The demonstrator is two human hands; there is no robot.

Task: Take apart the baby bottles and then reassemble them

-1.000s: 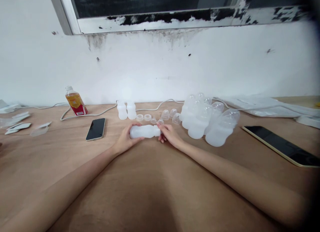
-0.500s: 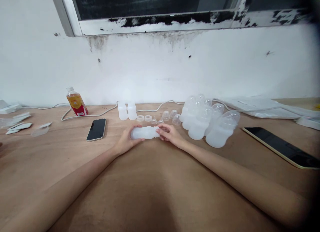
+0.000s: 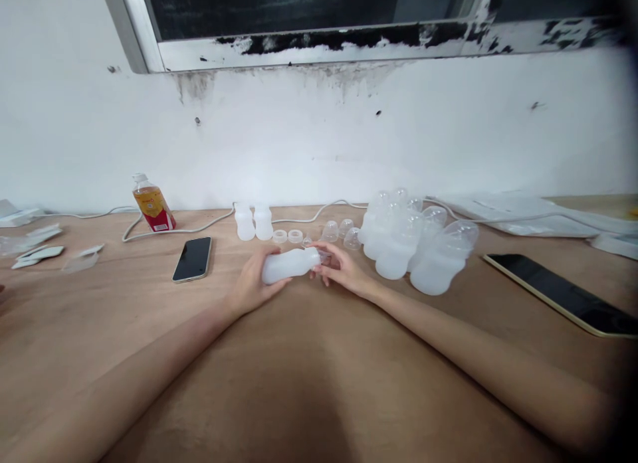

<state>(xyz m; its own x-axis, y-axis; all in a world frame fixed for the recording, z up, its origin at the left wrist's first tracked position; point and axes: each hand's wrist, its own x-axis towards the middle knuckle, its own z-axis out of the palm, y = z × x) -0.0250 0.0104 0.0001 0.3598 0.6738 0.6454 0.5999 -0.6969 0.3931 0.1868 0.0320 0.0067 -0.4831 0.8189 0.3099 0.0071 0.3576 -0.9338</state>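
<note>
With your left hand [image 3: 255, 280] wrapped round the frosted bottle [image 3: 286, 266], tilted sideways over the table [image 3: 279, 363], and your right hand [image 3: 341, 270] closed about its clear teat [image 3: 324, 256], expect something light, smooth and slightly squeezable, best held gently by the body.

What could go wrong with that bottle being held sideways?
The frosted white, curvy plastic bottle might slip, since it's held on its side. The clear, cone-shaped piece at its mouth could sit crooked. The right grip might also bump the clear, dome-shaped caps just behind it.
</note>
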